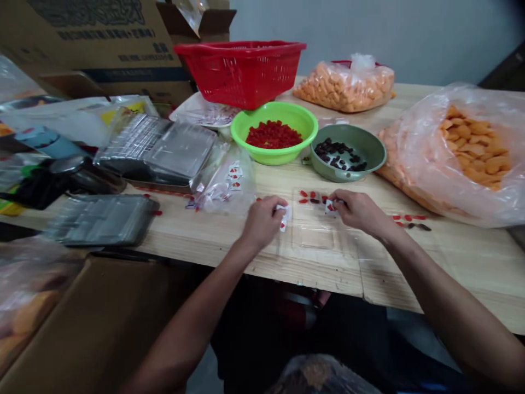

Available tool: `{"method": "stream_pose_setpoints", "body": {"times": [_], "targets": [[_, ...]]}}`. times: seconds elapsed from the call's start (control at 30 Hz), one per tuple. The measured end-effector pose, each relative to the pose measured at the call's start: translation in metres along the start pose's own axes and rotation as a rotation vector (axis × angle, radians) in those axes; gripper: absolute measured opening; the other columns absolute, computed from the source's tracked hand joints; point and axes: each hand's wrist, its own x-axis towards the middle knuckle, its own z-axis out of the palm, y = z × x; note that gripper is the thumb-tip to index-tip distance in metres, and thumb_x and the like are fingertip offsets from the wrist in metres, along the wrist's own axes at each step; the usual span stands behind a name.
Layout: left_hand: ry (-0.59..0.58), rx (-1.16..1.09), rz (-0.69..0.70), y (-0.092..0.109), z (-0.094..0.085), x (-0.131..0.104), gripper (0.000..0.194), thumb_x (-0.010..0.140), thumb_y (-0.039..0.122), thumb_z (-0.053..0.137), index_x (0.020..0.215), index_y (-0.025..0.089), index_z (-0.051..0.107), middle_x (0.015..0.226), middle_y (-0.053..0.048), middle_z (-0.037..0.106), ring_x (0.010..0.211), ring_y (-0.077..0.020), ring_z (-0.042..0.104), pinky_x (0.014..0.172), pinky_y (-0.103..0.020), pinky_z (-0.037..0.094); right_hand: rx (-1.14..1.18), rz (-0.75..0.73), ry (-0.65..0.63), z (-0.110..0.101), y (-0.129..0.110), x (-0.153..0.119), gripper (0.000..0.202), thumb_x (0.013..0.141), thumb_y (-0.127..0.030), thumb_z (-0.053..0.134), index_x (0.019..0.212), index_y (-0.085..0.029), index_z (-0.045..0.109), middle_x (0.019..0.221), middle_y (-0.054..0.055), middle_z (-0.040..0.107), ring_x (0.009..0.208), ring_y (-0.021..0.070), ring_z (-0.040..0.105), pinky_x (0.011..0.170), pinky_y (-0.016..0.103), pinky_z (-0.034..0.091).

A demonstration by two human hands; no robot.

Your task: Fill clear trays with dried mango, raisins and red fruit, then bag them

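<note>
My left hand point(262, 220) is closed on small white sachets point(283, 226) with red print, beside the left edge of a clear plastic tray point(296, 237). Between the fingertips of my right hand point(357, 210) is another small white sachet point(329, 207), held over the back part of the tray. Red dried pieces point(303, 201) and dark dried pieces point(315, 201) lie in that back part. More red pieces point(408, 218) and dark ones point(425, 227) lie to the right of my right hand. A clear bag with similar sachets point(234, 178) rests left of the tray.
Behind the tray stand a bright green bowl point(274, 158) of red pieces, a grey-green bowl point(371, 156) of dark pieces and a red basket point(246, 74). Bags of orange pieces point(471, 139) sit at the right and back. Stacked clear trays point(102, 219) and cardboard boxes point(102, 49) are at left.
</note>
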Motion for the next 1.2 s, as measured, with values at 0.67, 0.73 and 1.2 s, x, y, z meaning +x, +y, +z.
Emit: {"method": "stream_pose_setpoints", "body": {"times": [0.67, 0.73, 1.2], "targets": [[-0.514, 0.655, 0.377, 0.023, 0.06, -0.029, 0.071, 0.104, 0.057, 0.027, 0.156, 0.009, 0.029, 0.166, -0.017, 0.026, 0.156, -0.0285, 0.019, 0.126, -0.051, 0.017, -0.164, -0.309, 0.064, 0.07, 0.003, -0.058, 0.057, 0.103, -0.037, 0.036, 0.15, -0.007, 0.046, 0.16, 0.022, 0.036, 0.151, 0.0312, 0.031, 0.12, 0.053, 0.034], [-0.448, 0.616, 0.403, 0.021, 0.046, -0.025, 0.064, 0.105, 0.052, 0.031, 0.155, 0.013, 0.033, 0.165, -0.015, 0.029, 0.154, -0.0271, 0.024, 0.126, -0.05, 0.02, -0.103, -0.319, 0.059, 0.055, 0.001, -0.049, 0.052, 0.102, -0.035, 0.037, 0.145, -0.009, 0.053, 0.157, 0.022, 0.041, 0.148, 0.0309, 0.037, 0.118, 0.05, 0.038], [-0.118, 0.896, -0.174, -0.084, -0.079, 0.059, 0.025, 0.087, 0.01, 0.048, 0.095, 0.012, 0.072, 0.096, -0.016, 0.074, 0.086, -0.022, 0.07, 0.075, -0.028, 0.05, -0.098, -0.498, -0.26, 0.052, -0.195, 0.182, 0.032, 0.09, -0.008, 0.051, 0.117, 0.002, 0.064, 0.123, 0.03, 0.065, 0.115, 0.0334, 0.064, 0.094, 0.04, 0.05]]}}
